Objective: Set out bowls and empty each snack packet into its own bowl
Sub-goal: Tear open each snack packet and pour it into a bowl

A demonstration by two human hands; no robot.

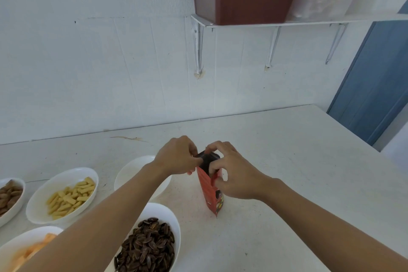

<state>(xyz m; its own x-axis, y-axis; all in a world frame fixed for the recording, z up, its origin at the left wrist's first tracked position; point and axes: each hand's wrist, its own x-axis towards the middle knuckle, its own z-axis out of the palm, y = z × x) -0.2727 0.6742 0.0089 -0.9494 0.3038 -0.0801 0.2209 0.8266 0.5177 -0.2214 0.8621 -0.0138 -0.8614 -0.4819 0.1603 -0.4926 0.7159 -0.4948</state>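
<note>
Hands x2: left hand [176,158] & right hand [235,180] both pinch top of dark inner bag [207,161] in red packet [210,196], x1, upright on table [298,161], right of the bowls. Bowls x5, white: brown pieces [8,196]; yellow sticks [70,196]; striped seeds [148,246]; orange crisps [37,247]; empty bowl [134,172], part hidden by left arm.

Left hand [176,158], right hand [235,178] bare; forearms [106,212] bare to frame edge.

Bright, soft, even light fills the white counter [287,161] around the left hand [176,157] and right hand [234,179], leaving only faint shadows beneath them, while wide-angle distortion tilts the slightly blurred shelf [309,23] above them.
</note>
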